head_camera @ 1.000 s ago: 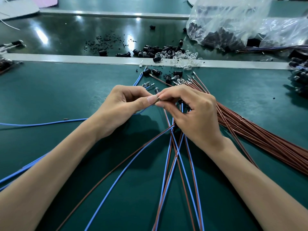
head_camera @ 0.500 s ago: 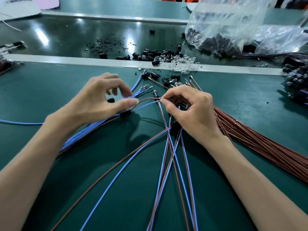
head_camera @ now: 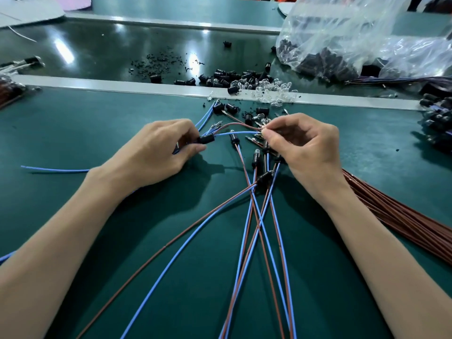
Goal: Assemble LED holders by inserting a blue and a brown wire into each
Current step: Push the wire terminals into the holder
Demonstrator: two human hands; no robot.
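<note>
Pinching black holder [head_camera: 206, 138] w/ left hand [head_camera: 151, 152]; right hand [head_camera: 305, 148] pinches wire ends [head_camera: 258, 131]

The work table [head_camera: 73, 133] is flat and dark green. A pale grey strip [head_camera: 122, 85] runs across it. Behind the strip lies a dark, shiny surface [head_camera: 97, 45], and white spots of light [head_camera: 64, 51] shine on it. More green table [head_camera: 183, 6] sits farther back.

no readable text, labels or numbers
</note>
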